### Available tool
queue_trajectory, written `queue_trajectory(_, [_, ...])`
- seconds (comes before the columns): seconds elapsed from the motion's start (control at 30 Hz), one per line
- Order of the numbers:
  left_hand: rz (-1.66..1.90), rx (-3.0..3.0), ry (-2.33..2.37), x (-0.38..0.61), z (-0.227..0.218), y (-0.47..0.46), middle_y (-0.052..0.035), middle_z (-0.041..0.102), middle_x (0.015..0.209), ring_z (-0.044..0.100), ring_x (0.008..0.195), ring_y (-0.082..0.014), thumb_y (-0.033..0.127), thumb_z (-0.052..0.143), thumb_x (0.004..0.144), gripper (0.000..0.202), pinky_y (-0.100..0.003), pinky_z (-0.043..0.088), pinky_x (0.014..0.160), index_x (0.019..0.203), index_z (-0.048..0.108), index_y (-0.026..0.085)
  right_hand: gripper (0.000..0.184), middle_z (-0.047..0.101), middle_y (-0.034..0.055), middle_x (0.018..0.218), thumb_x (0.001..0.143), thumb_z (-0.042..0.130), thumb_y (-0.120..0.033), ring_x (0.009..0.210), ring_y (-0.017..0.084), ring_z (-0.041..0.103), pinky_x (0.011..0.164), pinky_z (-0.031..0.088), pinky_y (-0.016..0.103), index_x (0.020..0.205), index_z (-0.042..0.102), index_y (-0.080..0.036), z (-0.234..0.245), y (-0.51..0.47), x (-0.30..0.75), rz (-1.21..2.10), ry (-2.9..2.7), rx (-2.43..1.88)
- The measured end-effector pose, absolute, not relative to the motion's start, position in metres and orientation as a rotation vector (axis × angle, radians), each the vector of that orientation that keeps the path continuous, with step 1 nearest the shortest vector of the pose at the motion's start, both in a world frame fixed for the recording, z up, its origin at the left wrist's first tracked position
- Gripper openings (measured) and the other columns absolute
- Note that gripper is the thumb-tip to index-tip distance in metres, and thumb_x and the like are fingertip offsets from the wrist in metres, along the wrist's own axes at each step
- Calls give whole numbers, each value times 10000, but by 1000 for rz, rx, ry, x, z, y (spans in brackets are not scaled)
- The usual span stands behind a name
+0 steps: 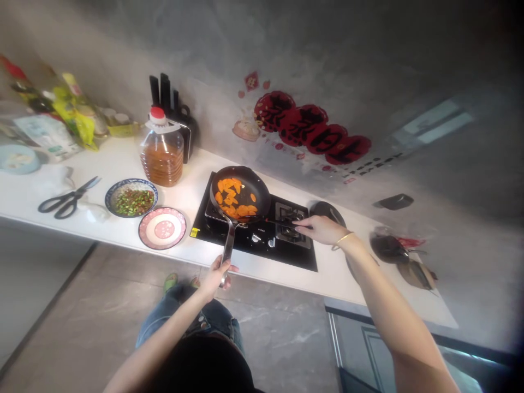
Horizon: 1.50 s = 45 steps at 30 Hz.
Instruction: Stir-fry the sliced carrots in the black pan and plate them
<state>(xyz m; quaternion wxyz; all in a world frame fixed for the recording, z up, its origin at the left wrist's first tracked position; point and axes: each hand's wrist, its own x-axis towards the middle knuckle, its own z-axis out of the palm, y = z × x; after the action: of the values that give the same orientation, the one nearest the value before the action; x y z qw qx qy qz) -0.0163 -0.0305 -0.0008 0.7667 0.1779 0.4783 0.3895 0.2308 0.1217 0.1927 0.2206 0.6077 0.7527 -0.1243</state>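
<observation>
My left hand [216, 279] is closed around the metal handle of a black frying pan [246, 188], which sits over the left burner. Orange slices that look like carrot [230, 210] lie in the pan, mostly toward its left and near side. From the right, my right hand [321, 229] grips the dark handle of a spatula [278, 221]. The spatula reaches toward the pan's near right rim; its head is hard to make out. Beneath the pan is a black gas stove [245, 240] with two knobs at its front.
Left of the stove stand a pink-rimmed plate [162, 228], a bowl of chopped green and reddish food [133, 202], scissors [69, 203] and a large oil jug [161, 153]. A knife block [186, 134] is behind. Dark cookware [327, 212] lies to the right.
</observation>
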Motion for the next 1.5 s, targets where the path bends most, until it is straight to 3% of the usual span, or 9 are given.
queue_trajectory(0.2, [838,406,1045,-17,1,-30,-57,718,888,495,375,-56,501,628,779,400,-190,314,362,976,455,199,416,669,92,1224,979,393,-302,1125,239,640,1000,475,358,1329,589,-189,128,141,188,-147,2147,1953])
queue_trajectory(0.33, [842,408,1040,-18,2,-30,-75,723,921,501,376,-53,526,642,759,430,-187,310,366,961,459,193,425,638,104,1269,990,389,-292,1179,220,605,1024,449,321,1360,551,-159,104,169,169,-246,2182,1999])
queue_trajectory(0.5, [847,399,1030,-18,3,-30,-72,725,925,503,379,-54,538,655,744,450,-184,302,368,959,456,197,388,633,57,1285,961,450,-297,1191,209,596,1048,425,307,1297,615,-195,141,161,184,-327,2256,1810])
queue_trajectory(0.7, [835,393,1036,-18,3,-29,-65,724,909,496,377,-56,516,649,758,432,-192,311,374,983,459,199,360,703,21,1171,937,473,-346,1022,229,678,905,521,336,1242,660,-299,199,117,193,-267,2174,1556])
queue_trajectory(0.87, [828,415,1046,-19,4,-30,-76,725,939,503,393,-53,508,630,766,415,-184,309,378,981,457,197,432,704,106,1135,987,376,-346,975,245,683,807,532,345,1386,523,-265,154,117,159,20,2137,1590])
queue_trajectory(1.0, [838,420,1049,-18,4,-30,-74,723,933,498,391,-54,529,640,745,442,-183,303,373,970,449,199,452,705,150,1109,1001,327,-306,992,245,681,822,518,327,1397,497,-170,121,141,154,-59,2033,1802])
queue_trajectory(1.17, [852,398,1042,-16,2,-31,-67,716,914,487,381,-50,531,644,745,450,-186,306,370,974,451,195,351,695,64,1187,958,438,-309,1072,230,657,911,490,301,1186,693,-228,171,151,200,-277,1996,1822])
queue_trajectory(1.3, [854,378,1042,-16,3,-31,-64,714,909,497,390,-54,508,642,763,432,-187,314,376,994,454,196,306,729,-4,1106,899,539,-310,989,211,689,891,513,288,1146,718,-291,212,144,222,-384,2061,1653])
queue_trajectory(1.5, [851,398,1040,-17,3,-31,-70,714,927,500,393,-58,512,632,766,420,-191,304,374,982,455,198,404,686,66,1202,968,423,-316,1070,231,664,967,484,325,1314,608,-220,161,139,175,-206,2167,1790])
